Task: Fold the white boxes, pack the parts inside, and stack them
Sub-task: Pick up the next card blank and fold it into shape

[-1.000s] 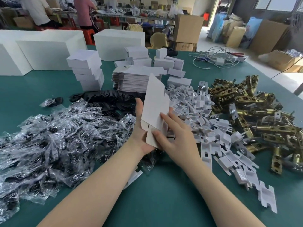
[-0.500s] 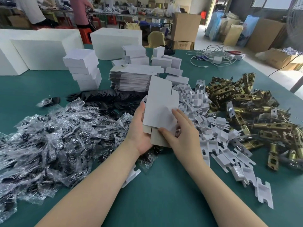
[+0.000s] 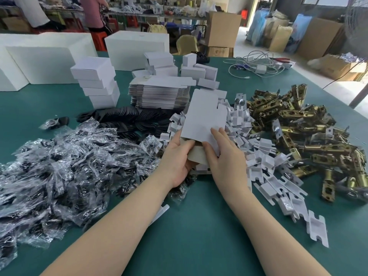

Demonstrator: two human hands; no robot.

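A flat white box blank (image 3: pixel 205 116) stands tilted above the green table, its brown inner flap showing at the bottom. My left hand (image 3: pixel 177 158) grips its lower left edge, thumb on the brown flap. My right hand (image 3: pixel 223 156) pinches the lower right corner, fingers on the white face. Behind it lies a stack of flat blanks (image 3: pixel 159 92). A stack of folded white boxes (image 3: pixel 95 82) stands at the back left. Brass latch parts (image 3: pixel 310 136) are heaped on the right, white card inserts (image 3: pixel 264 156) in the middle, bagged black parts (image 3: pixel 59 162) on the left.
Black flat pieces (image 3: pixel 123 118) lie behind the bags. Large white cartons (image 3: pixel 45 58) line the far left edge. More small white boxes (image 3: pixel 197 72) and white cables (image 3: pixel 256 64) sit at the back. Bare green table (image 3: pixel 199 236) lies between my forearms. People stand in the far background.
The blank has swung from edge-on to face the camera and dropped lower. Both hands shifted to its bottom end, where the brown flap now shows.
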